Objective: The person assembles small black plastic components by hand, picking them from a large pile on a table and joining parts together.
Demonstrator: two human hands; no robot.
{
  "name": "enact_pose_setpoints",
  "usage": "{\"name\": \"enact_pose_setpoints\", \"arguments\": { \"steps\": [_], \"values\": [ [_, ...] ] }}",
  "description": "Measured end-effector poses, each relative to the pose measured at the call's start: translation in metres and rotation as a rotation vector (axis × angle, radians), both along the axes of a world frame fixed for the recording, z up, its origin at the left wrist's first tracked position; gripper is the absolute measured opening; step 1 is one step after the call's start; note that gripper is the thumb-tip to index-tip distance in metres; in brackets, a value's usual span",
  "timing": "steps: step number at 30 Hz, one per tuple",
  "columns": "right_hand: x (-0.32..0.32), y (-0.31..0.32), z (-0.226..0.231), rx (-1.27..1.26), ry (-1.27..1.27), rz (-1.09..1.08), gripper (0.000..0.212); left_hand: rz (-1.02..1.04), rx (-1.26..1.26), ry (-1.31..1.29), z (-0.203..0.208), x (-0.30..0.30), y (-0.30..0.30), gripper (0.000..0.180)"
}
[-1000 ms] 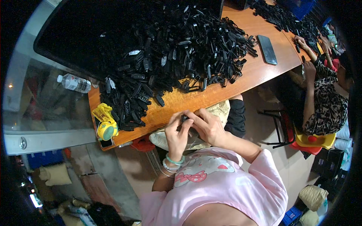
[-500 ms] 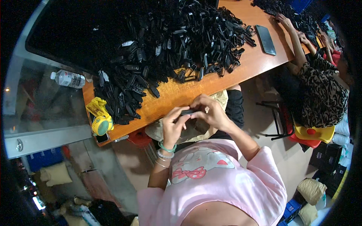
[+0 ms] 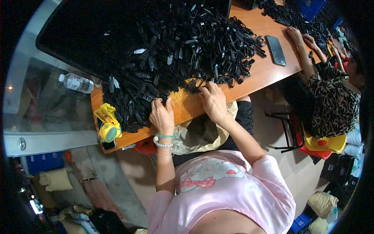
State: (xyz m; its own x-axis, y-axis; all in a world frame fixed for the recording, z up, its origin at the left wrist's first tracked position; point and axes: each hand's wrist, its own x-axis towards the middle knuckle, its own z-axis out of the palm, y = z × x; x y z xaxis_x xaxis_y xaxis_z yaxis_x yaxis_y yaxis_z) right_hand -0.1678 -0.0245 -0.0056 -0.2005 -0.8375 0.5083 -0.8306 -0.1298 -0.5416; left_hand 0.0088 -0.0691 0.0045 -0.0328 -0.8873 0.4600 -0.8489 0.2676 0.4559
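A large heap of small black plastic pieces (image 3: 183, 50), some with open loops, covers much of the wooden table (image 3: 183, 102). At the near edge of the heap, my left hand (image 3: 163, 117) has its thumb spread away from bent fingers, beside the black pieces. To its right, my right hand (image 3: 213, 102) bends its fingers onto a black plastic piece (image 3: 193, 86); the fingertips are partly hidden. Below both hands, an open tan bag (image 3: 224, 136) rests on my lap, its inside dark.
A yellow-and-green round device (image 3: 110, 132) sits at the table's left corner, near a clear bottle (image 3: 78, 83). A phone (image 3: 276, 50) lies on the table's right. Farther right, another person (image 3: 333, 103) works at more black pieces, with a yellow-and-red stool (image 3: 325, 144) beneath.
My hands have separated and moved forward from over the lap to the heap's edge. The dark piece they held together no longer shows between them. The bag's opening is now uncovered.
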Motion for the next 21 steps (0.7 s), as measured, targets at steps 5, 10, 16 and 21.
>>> {"name": "enact_pose_setpoints", "arguments": {
  "steps": [5,10,16,21],
  "values": [
    [0.009,-0.006,0.002,0.100,0.336,0.018,0.015,-0.041,0.115,0.199,-0.019,0.012,-0.006,0.030],
    [0.004,0.004,-0.006,0.031,0.240,0.120,0.017,-0.058,0.154,0.271,-0.001,0.004,-0.008,0.030],
    [0.015,0.030,0.013,0.168,-0.773,0.071,0.032,-0.133,0.068,0.100,-0.018,0.012,-0.001,0.025],
    [0.003,0.033,0.004,0.092,-0.904,0.317,0.030,-0.206,0.450,0.790,-0.030,0.004,0.018,0.016]
  ]
}}
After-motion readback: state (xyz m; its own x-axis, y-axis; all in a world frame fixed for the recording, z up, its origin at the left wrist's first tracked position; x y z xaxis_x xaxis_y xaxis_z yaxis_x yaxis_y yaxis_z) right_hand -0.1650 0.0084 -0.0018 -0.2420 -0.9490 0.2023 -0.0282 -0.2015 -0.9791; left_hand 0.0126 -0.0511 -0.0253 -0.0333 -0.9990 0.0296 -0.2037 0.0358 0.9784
